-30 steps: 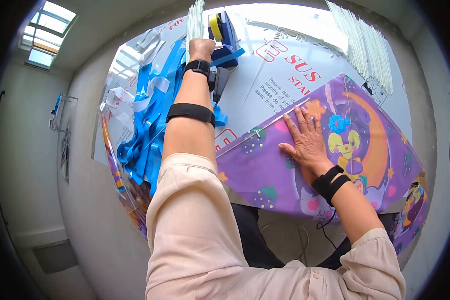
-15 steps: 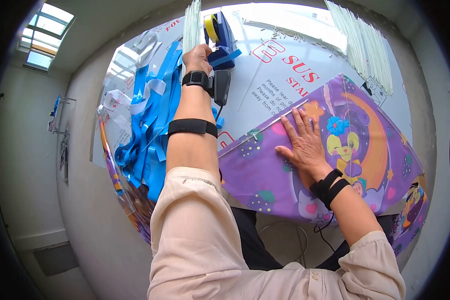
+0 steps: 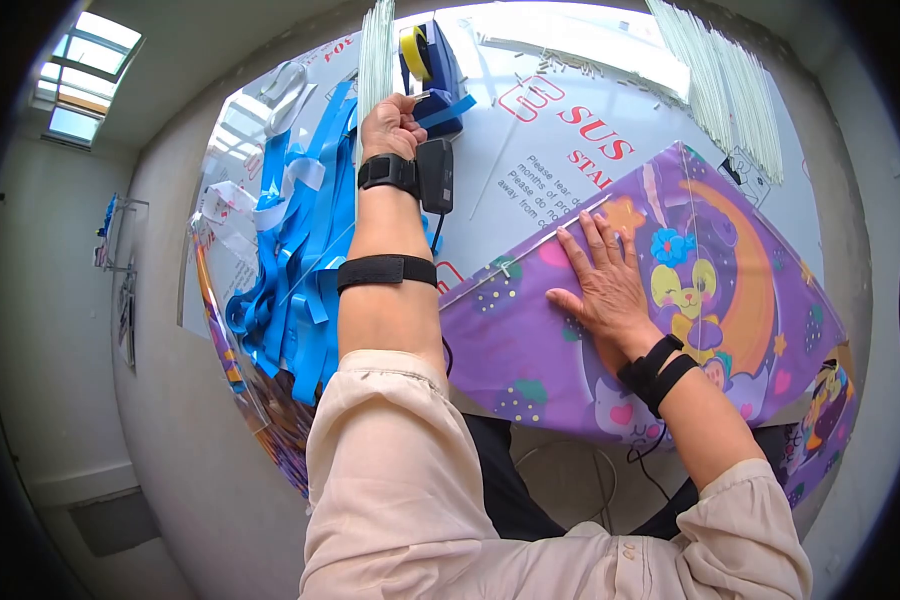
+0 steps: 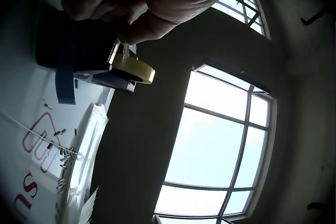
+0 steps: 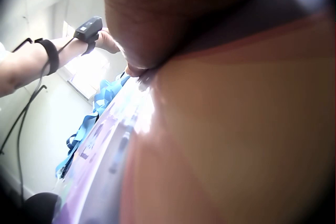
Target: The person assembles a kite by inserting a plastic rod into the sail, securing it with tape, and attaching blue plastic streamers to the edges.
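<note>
Two hands are busy over a shiny table [image 3: 500, 190] in a plain room. Far left, a small window [image 3: 90, 75] lets in light, and a rack [image 3: 120, 235] hangs on the pale wall [image 3: 30, 320]. Blue ribbons [image 3: 315, 230] lie in a messy pile by the table's left edge.

Next comes the left hand [image 3: 390, 128], near the far edge, beside a bunch of pale sticks [image 3: 377, 60]. Its fingers are bent and seem to pinch a little clear strip [image 4: 126, 51] at the dark blue tape holder [image 3: 448, 80]. I think the step now is getting a bit of tape. The next move calls for a clean pull, so the strip does not fold or stick to itself.

The right hand [image 3: 608, 295] lies flat on the purple sheet [image 3: 490, 365], fingers loose and spread, close to a thin white rod [image 3: 560, 232]. The sheet covers the near right part of the table, down to the near edge. More sticks [image 3: 720, 100] sit by the far right corner. A big window [image 4: 210, 129] shines past the far edge.
</note>
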A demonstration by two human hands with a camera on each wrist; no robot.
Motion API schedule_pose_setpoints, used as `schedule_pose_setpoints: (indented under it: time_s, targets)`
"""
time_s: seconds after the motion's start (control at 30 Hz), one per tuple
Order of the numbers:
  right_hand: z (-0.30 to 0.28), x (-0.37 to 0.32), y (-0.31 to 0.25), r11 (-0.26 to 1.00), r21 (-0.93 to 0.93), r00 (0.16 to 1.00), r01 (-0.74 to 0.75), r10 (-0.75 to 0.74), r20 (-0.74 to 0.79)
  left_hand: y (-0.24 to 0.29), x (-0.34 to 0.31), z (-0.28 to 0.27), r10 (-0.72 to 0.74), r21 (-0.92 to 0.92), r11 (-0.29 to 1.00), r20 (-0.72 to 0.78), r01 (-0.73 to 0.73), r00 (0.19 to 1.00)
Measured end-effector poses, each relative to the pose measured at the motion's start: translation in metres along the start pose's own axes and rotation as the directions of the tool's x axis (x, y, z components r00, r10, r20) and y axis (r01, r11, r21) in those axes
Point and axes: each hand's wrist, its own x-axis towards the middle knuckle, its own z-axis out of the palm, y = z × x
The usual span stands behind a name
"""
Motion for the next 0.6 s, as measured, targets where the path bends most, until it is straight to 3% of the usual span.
schedule_pose_setpoints:
  time_s: [0.2,0.27,0.3,0.33,0.4,0.43,0.5,0.6]
  targets:
    - [0.001,0.0,0.001,1.0,-0.006,1.0,0.005,-0.005,-0.013,-0.019,0.011,-0.008,-0.038,-0.056,0.998,0.021,0.039,0.999]
    - [0.002,-0.002,0.0,1.0,-0.006,1.0,0.006,-0.006,-0.008,-0.036,0.023,-0.012,-0.072,0.05,0.996,-0.06,0.075,0.996]
    - [0.001,-0.003,-0.001,1.0,-0.006,1.0,0.006,-0.006,-0.007,-0.07,0.078,-0.026,-0.041,0.059,0.997,-0.129,0.049,0.991]
    - [-0.001,-0.001,0.0,1.0,-0.01,1.0,0.005,-0.005,-0.013,-0.057,0.026,-0.026,-0.022,0.073,0.997,-0.066,0.027,0.998]
    - [-0.001,-0.001,0.0,1.0,-0.009,1.0,0.005,-0.005,-0.024,-0.055,0.013,-0.033,-0.079,-0.106,0.991,0.047,0.084,0.996]
    - [-0.001,-0.001,0.0,1.0,-0.008,0.999,0.011,-0.011,-0.034,-0.054,-0.002,-0.033,-0.084,-0.103,0.991,0.045,0.088,0.995]
    - [0.003,-0.001,0.0,1.0,-0.021,0.999,0.016,-0.017,-0.037,-0.047,-0.046,-0.032,0.081,-0.134,0.989,0.135,-0.063,0.988]
    - [0.004,-0.001,0.002,0.999,-0.044,1.0,0.018,-0.019,-0.025,-0.064,-0.108,-0.048,0.072,0.019,0.997,0.092,-0.074,0.993]
